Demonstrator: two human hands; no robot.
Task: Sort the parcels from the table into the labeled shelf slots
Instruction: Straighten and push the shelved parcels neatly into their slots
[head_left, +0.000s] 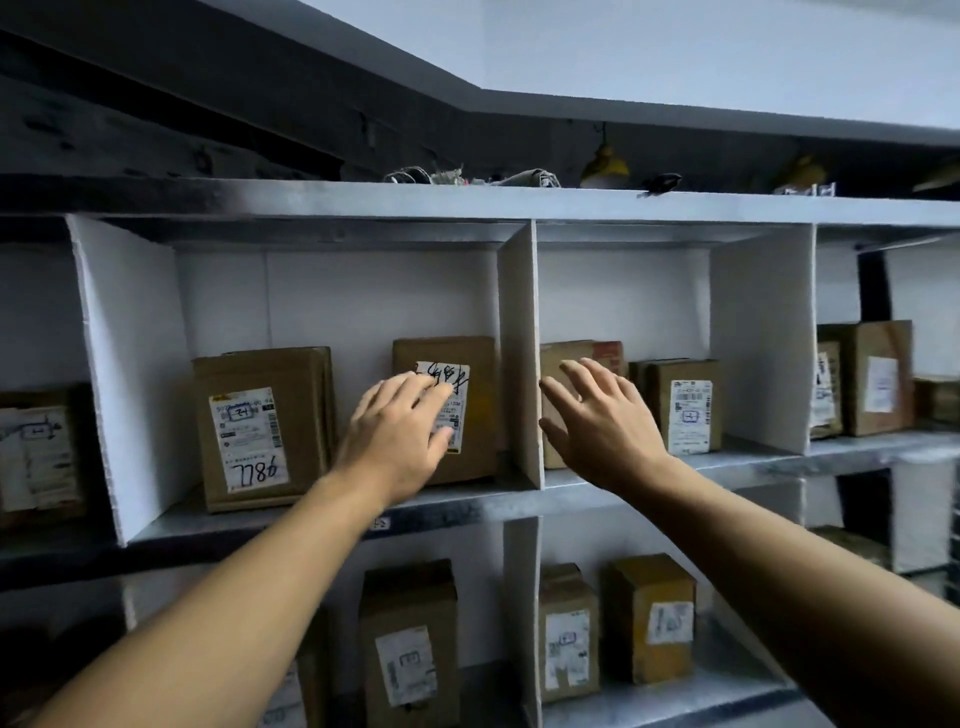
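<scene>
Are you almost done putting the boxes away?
Many parcels already stand in the shelf slots. Right now the left hand rests on one parcel by the divider; the right hand is open, empty. The table isn't in view, so what's left is unknown.

Light was dim and cool; the shelf (467, 205) bowed from wide-angle distortion, and deep shadow swallowed everything left of it, slightly blurred.

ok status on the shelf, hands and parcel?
Left hand open, fingers on the labeled parcel standing in its slot. Right hand open, empty, at the white divider. Nothing in the way.
</scene>
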